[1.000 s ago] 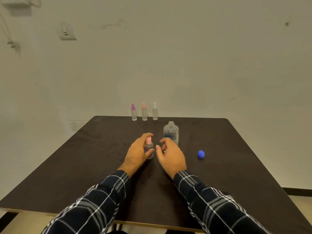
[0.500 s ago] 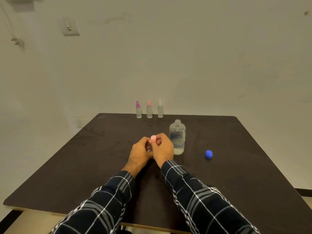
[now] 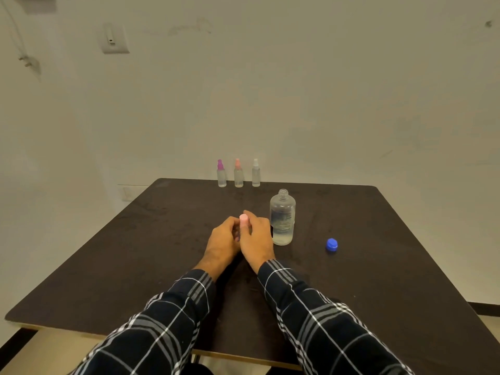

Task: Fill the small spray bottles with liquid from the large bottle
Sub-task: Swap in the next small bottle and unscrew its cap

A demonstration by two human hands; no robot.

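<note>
Mid-bench [image 3: 135,253]: left hand [image 3: 221,240] grips the pink-topped spray bottle [image 3: 243,218], body mostly hidden; right hand [image 3: 258,239] pinches its top. Large bottle [image 3: 282,217], uncapped, upright just at their 2 o'clock. Blue cap [image 3: 331,244] lies farther off at 3 o'clock.

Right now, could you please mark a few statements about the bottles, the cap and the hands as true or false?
1. The large bottle stands upright with no cap on its neck. True.
2. The blue cap lies left of both hands. False: it lies on the table, to the right of the large bottle.
3. The left hand and the right hand both hold the pink-topped spray bottle. True.
4. Four small bottles stand at the table's far edge. False: only three stand there, the purple-topped bottle, the orange-topped bottle and the white-topped bottle.
</note>
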